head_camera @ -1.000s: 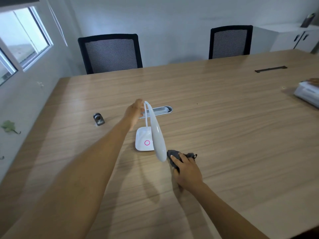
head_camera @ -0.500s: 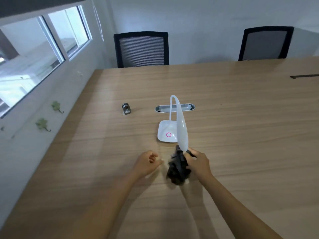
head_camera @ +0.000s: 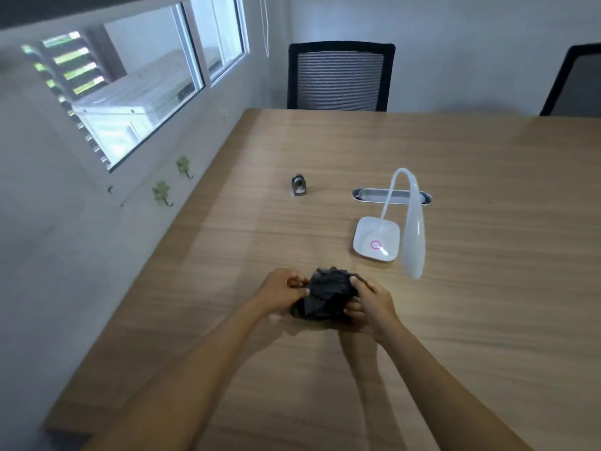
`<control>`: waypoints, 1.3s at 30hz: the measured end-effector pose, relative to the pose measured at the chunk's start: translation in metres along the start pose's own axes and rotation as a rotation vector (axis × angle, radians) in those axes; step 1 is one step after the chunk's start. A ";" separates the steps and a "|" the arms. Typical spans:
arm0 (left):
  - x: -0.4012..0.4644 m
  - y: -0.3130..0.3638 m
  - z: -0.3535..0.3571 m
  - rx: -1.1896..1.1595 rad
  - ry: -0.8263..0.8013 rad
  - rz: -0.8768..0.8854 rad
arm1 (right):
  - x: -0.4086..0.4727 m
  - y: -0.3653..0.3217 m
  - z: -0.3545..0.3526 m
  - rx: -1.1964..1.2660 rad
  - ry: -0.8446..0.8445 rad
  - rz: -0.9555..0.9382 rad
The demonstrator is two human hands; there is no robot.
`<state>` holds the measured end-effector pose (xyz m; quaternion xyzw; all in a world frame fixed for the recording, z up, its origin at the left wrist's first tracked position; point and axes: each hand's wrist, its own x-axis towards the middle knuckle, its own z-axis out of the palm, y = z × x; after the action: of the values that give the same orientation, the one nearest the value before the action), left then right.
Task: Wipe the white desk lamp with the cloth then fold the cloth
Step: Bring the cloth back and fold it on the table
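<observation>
a head-worn camera looks down at a wooden table. both bare hands meet over a dark cloth, bunched in a loose wad on the table near the person. the left hand pinches the cloth's left edge with curled fingers. the right hand grips its right side, thumb on top. neither hand is empty.

the white lamp stands apart from the cloth, farther away and to the right. its square base sits flat on the table, with a pink ring on top. its thin neck arches up and the long head droops toward the person. nothing touches it. behind the base lies a metal cable slot, and to the left a small metal object stands alone.

the hands seem to be starting the fold. to do this well, the cloth likely needs to be opened out first: find two corners, draw them apart, and lay the fabric flat on the bare wood in front. then edges can be matched and pressed down. the cloth is soft and crumpled, so corners may hide inside the wad.
</observation>
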<state>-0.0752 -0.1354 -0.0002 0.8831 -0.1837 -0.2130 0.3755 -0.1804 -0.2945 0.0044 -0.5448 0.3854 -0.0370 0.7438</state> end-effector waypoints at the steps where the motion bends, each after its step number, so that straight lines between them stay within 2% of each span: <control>1: 0.000 -0.001 -0.008 0.002 0.010 0.004 | 0.001 -0.001 0.005 -0.024 -0.010 -0.023; 5: -0.001 -0.003 -0.038 -0.044 0.061 -0.014 | 0.007 -0.008 0.022 -0.193 -0.013 -0.206; 9: -0.003 -0.010 -0.062 -0.220 0.093 -0.113 | 0.010 -0.006 0.028 -0.333 -0.043 -0.347; 12: -0.006 -0.018 -0.072 -0.298 0.090 -0.196 | 0.007 0.000 0.024 -0.633 -0.045 -0.489; 16: -0.007 -0.023 -0.077 -0.250 0.084 -0.219 | 0.006 0.010 0.018 -0.974 -0.189 -0.557; 20: -0.006 -0.023 -0.076 -0.205 0.074 -0.238 | 0.015 0.004 0.033 -0.887 -0.029 -0.567; 22: -0.005 -0.025 -0.075 -0.181 0.071 -0.256 | 0.024 0.000 0.047 -0.856 -0.004 -0.555; 31: -0.003 -0.040 -0.063 -0.132 0.147 -0.303 | 0.049 -0.012 0.086 -1.083 -0.262 -0.282; 34: -0.002 -0.038 -0.066 -0.159 0.108 -0.282 | 0.053 -0.012 0.089 -0.984 -0.333 -0.202; 39: 0.004 -0.026 -0.083 -0.187 0.091 -0.215 | 0.054 -0.027 0.088 -0.762 -0.264 -0.206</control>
<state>-0.0255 -0.0722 0.0317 0.8676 -0.0500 -0.2278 0.4392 -0.0788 -0.2627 0.0078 -0.8170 0.2161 0.1042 0.5244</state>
